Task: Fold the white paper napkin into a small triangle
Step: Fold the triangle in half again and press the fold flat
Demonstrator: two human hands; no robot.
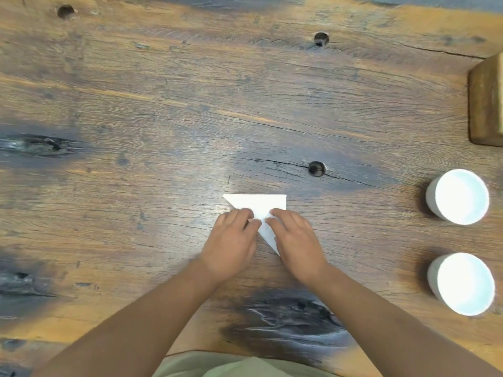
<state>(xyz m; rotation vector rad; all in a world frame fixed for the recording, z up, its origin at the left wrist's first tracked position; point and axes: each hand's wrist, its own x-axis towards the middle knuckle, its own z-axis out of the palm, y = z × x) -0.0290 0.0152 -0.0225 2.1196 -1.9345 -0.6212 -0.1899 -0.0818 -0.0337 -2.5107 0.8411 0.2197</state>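
The white paper napkin [258,204] lies flat on the wooden table [163,104], folded into a triangle with its long straight edge at the far side and a point toward me. My left hand [232,243] rests on the triangle's left slanted edge, fingertips pressing the paper. My right hand [295,240] covers the right part of the napkin, fingers spread flat on it. The two sets of fingertips almost meet near the middle of the triangle. Both hands hide much of the napkin's near half.
Two white round bowls stand at the right, a farther bowl [458,197] and a nearer bowl [461,284]. A wooden block [485,102] sits at the right edge. Dark knot holes [317,168] mark the tabletop.
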